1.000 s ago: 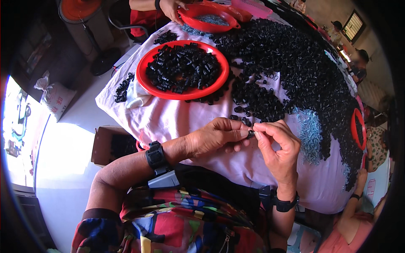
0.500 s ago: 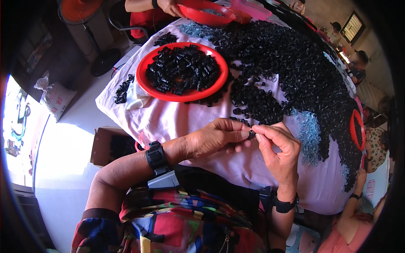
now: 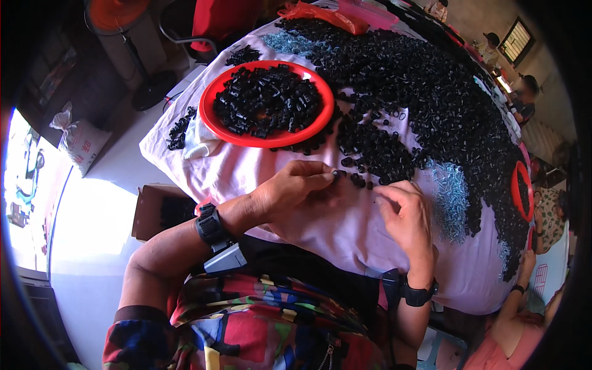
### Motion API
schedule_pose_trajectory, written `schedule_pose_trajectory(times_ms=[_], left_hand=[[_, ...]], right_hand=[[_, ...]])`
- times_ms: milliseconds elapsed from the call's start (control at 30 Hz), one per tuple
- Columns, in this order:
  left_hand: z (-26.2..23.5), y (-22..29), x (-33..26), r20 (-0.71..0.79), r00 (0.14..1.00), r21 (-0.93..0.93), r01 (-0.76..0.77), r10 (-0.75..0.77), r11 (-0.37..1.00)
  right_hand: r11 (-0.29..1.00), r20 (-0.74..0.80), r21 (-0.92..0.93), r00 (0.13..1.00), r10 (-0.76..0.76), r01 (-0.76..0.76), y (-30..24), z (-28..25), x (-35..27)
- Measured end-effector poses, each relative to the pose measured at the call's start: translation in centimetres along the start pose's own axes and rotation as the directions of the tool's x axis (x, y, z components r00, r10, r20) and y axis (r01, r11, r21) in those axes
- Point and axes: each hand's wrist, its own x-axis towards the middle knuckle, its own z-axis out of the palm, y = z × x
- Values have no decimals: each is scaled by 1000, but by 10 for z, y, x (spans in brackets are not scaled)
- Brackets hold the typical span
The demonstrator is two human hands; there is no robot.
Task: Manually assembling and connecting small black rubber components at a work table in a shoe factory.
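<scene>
The left hand pinches a small black piece between its fingertips, above the table with its pink cover, just beside some loose black pieces. Because the grip is so narrow, the piece could slip out and be lost among these similar ones. The right hand is apart from the left; its thumb and forefinger are near each other, but I cannot tell if they hold something. A careless sideways movement of it could scatter the bluish pile close by.
</scene>
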Motion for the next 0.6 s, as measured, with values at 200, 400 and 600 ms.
schedule_pose_trajectory(times_ms=[200,400,600], left_hand=[[-9,-2,-5,66,996,54,-58,54,997],[-5,-6,-5,137,987,48,-88,81,995],[-6,-13,-4,223,967,10,-129,123,992]], right_hand=[[999,-52,8,998,41,-41,-10,3,11],[998,27,-66,1000,-14,16,-10,11,16],[999,13,-7,999,41,-41,-5,10,15]])
